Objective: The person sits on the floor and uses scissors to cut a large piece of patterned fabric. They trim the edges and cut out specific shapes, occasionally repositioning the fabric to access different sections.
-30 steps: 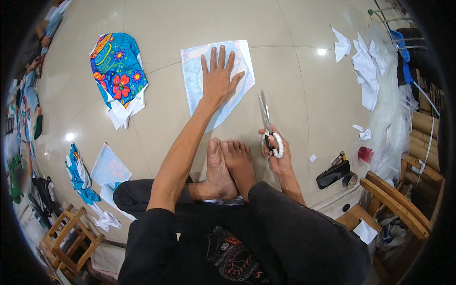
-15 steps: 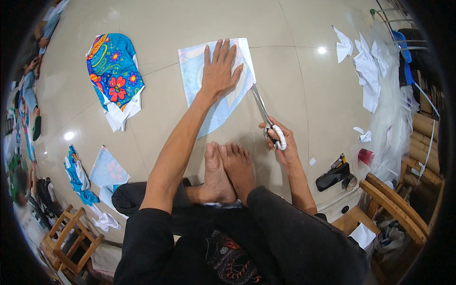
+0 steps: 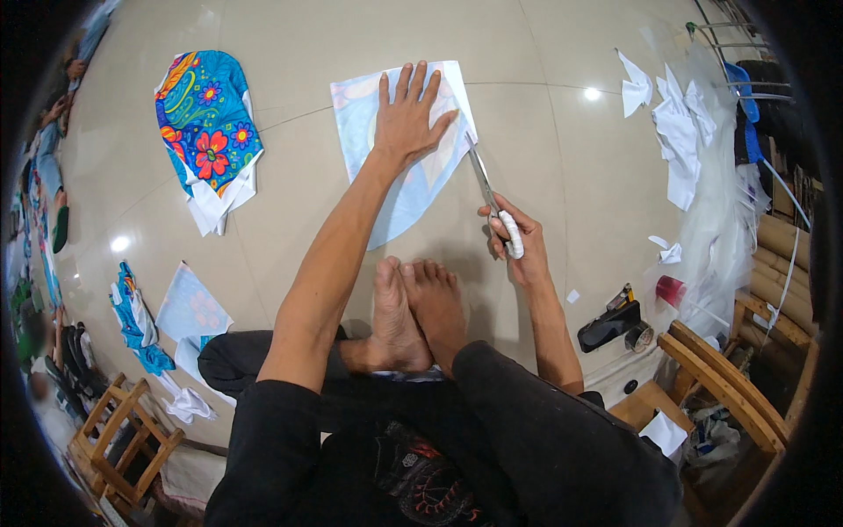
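Note:
A pale fabric piece [image 3: 356, 119], white along its right side with a faint print showing through, lies flat on the tiled floor ahead of my feet. My left hand [image 3: 411, 119] rests palm down on it, fingers spread. In my right hand [image 3: 518, 235] is a pair of scissors [image 3: 481, 171], with white wrapping on one handle loop. Their blades meet the fabric at its right edge. Farther left lies a stack of blue floral-printed fabric [image 3: 211, 132] with white points at its near end.
White fabric scraps [image 3: 676, 149] lie on the right beside clear plastic sheeting [image 3: 716, 237]. A tape roll [image 3: 639, 336] sits by a black object [image 3: 608, 327] near my right knee. Wooden stools [image 3: 123, 430] stand at both sides. More cut fabric [image 3: 195, 303] lies near my left knee.
The scissors and my right hand have moved slightly up and away from me along the fabric's right edge. My left hand stays spread on the fabric, and the view has shifted a little.

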Demonstrator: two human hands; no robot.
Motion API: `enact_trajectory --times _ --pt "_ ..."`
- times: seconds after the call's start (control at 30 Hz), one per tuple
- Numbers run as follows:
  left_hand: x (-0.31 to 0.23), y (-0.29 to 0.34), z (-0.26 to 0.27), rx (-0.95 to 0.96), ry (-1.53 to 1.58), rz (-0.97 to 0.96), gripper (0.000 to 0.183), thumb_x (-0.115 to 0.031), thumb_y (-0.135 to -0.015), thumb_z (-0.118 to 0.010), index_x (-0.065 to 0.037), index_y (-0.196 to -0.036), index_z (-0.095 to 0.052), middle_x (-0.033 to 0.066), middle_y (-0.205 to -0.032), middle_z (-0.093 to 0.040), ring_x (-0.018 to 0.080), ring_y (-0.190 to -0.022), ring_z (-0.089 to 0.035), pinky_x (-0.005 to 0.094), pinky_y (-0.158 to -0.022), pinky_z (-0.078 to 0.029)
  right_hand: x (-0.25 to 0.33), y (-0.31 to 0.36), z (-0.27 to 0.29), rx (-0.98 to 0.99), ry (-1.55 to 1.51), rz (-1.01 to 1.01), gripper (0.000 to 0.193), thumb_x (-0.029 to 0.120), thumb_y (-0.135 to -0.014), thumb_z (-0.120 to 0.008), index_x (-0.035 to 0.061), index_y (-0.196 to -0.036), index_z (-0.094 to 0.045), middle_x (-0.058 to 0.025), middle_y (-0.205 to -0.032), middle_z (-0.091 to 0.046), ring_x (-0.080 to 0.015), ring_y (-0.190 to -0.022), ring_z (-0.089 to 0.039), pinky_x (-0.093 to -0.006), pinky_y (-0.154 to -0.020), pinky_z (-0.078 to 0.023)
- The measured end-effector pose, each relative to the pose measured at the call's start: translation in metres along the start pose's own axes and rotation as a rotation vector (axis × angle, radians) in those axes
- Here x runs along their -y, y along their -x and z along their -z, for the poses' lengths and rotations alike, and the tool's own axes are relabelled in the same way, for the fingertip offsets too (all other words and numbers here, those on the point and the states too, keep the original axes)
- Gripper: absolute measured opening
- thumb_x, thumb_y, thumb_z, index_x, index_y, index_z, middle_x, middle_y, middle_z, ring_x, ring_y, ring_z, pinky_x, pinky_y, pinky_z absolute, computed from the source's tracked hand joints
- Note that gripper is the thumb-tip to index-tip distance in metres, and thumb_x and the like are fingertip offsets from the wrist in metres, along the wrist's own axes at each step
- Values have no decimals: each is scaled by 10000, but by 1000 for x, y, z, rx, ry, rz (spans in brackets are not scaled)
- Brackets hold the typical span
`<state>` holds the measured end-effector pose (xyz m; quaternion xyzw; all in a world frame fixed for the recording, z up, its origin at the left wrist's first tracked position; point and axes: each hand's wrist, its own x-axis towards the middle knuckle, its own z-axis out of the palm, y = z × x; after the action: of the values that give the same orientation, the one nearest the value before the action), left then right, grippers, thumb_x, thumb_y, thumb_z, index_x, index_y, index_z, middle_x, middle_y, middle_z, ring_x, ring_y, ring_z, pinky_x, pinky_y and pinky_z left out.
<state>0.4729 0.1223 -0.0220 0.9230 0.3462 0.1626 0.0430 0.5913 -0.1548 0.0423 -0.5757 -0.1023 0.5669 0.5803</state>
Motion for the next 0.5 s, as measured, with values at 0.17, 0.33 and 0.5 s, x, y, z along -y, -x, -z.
enact_trajectory --times 0.17,0.33,0.5 --pt "-2 3 -3 -4 -24 9 762 -566 -1044 -487 -138 -1664 -371 136 -1738 -320 346 -1612 -259 632 -1299 -133 13 -8 4 -24 6 -10 579 65 -937 -801 11 -1482 -612 -110 -1159 -738 -55 -614 -548 -208 -459 -409" --pt "-2 3 -4 14 -22 34 762 -587 -1037 -479 -176 -1669 -371 120 -1748 -303 340 -1616 -250 638 -1300 -123 12 -17 7 -4 12 15 578 63 -937 -796 14 -1484 -612 -108 -1170 -736 -51 -584 -542 -207 -464 -412" --pt "-2 4 -3 -33 -14 48 767 -646 -1024 -489 -235 -1664 -394 107 -1746 -313 342 -1619 -242 642 -1299 -119 11 -18 6 -14 49 29 557 52 -950 -766 14 -1484 -613 -111 -1179 -735 -53 -586 -550 -212 -464 -418"
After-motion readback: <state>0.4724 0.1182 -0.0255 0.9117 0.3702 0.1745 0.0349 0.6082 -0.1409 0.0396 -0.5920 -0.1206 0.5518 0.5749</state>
